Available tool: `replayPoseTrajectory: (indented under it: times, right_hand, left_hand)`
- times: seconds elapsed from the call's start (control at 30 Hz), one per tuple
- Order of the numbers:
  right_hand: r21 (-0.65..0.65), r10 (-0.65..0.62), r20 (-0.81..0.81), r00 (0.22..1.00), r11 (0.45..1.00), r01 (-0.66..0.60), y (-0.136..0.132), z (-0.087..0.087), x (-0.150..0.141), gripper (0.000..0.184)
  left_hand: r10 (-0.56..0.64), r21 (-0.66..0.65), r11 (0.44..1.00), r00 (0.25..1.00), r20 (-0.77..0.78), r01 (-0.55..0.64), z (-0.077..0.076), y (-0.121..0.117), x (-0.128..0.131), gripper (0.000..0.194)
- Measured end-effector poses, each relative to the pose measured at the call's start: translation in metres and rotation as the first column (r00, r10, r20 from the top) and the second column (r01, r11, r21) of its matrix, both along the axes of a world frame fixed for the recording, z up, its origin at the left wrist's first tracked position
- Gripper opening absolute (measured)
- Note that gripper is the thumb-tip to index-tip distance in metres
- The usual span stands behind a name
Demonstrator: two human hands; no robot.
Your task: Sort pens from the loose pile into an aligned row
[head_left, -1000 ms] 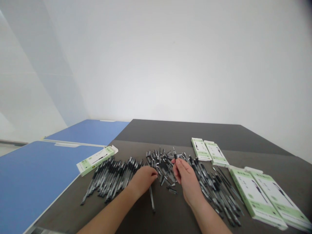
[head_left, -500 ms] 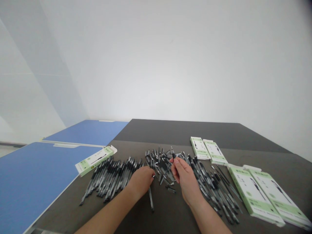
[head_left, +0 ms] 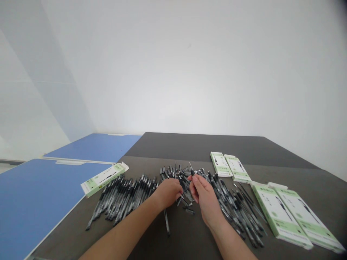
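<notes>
My right hand (head_left: pixel 204 196) is closed around an uncapped pen (head_left: pixel 191 169), its pale tip pointing up. Beside it, my left hand (head_left: pixel 168 193) has its fingers curled down at the pile of black pen caps (head_left: pixel 187 186); whatever is between those fingertips is hidden. A single pen (head_left: pixel 167 223) lies just below my left wrist. Left of that hand is a spread of clear pens with black caps (head_left: pixel 127 198). Another group of pens (head_left: pixel 235 209) lies to the right of my right hand.
A green and white pen box (head_left: pixel 104 178) lies at the left, by the blue panel (head_left: pixel 48 202). Two smaller-looking boxes (head_left: pixel 221 165) lie behind the right pens, and two more (head_left: pixel 282 216) at the right. All rest on the dark table (head_left: pixel 203 144).
My left hand has moved right and slightly up, over the caps and closer to my right hand. My right hand still holds the pen in nearly the same place.
</notes>
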State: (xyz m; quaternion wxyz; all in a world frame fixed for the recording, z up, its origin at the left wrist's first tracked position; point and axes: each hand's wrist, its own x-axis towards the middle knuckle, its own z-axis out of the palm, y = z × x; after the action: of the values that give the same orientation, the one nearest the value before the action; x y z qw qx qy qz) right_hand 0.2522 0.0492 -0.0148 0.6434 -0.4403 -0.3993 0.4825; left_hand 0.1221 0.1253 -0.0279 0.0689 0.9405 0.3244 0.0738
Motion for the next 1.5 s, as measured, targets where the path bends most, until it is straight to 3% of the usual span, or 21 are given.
replayPoseTrajectory:
  times: [0.23,0.47,0.57,0.67,0.73,0.83,1.03,1.13,1.27,1.37,1.5]
  right_hand:
    - [0.007,-0.018,-0.01,1.0,1.0,0.018,0.0,0.002,-0.001,0.028]
    - [0.004,-0.033,0.004,0.999,0.999,0.033,0.001,0.001,0.0,0.03]
    - [-0.017,-0.056,0.024,0.998,0.998,0.056,0.003,-0.005,-0.001,0.029]
    - [-0.055,-0.009,0.057,0.998,0.998,0.012,0.005,-0.012,-0.006,0.029]
    - [-0.075,0.051,0.073,0.996,0.996,-0.046,0.005,-0.016,-0.011,0.029]
    - [-0.098,0.107,0.075,0.991,0.99,-0.099,0.003,-0.018,-0.016,0.028]
    - [-0.059,0.017,0.286,0.958,0.998,0.0,0.004,-0.025,-0.016,0.029]
    - [-0.036,-0.028,0.369,0.929,0.998,0.044,0.003,-0.026,-0.015,0.032]
    - [-0.009,-0.058,0.421,0.905,0.998,0.069,-0.003,-0.022,-0.015,0.032]
    - [0.014,-0.049,0.499,0.865,0.999,0.048,-0.007,-0.018,-0.017,0.027]
    - [0.029,-0.011,0.638,0.77,1.0,-0.009,-0.008,-0.018,-0.019,0.021]
  left_hand:
    - [-0.036,0.023,0.999,0.999,-0.005,0.036,-0.001,-0.002,0.007,0.007]
    - [0.058,0.018,0.998,0.991,0.118,-0.061,0.009,-0.004,-0.004,0.009]
    - [0.172,-0.162,0.978,0.944,0.28,-0.13,0.017,-0.007,-0.016,0.013]
    - [0.326,-0.491,0.867,0.839,0.435,-0.082,0.022,-0.017,-0.025,0.022]
    - [0.364,-0.61,0.792,0.804,0.471,-0.001,0.021,-0.025,-0.026,0.025]
    - [0.383,-0.675,0.735,0.78,0.495,0.067,0.015,-0.035,-0.022,0.022]
    - [0.456,-0.653,0.757,0.715,0.53,0.001,0.003,-0.041,-0.014,0.012]
    - [0.558,-0.724,0.689,0.602,0.571,0.049,0.001,-0.044,-0.015,0.012]
    - [0.75,-0.788,0.491,0.28,0.599,0.372,0.0,-0.043,-0.024,0.013]
    - [0.844,-0.734,0.413,0.076,0.531,0.539,-0.001,-0.038,-0.03,0.01]
    - [0.889,-0.7,0.37,-0.014,0.457,0.611,-0.001,-0.034,-0.033,0.009]
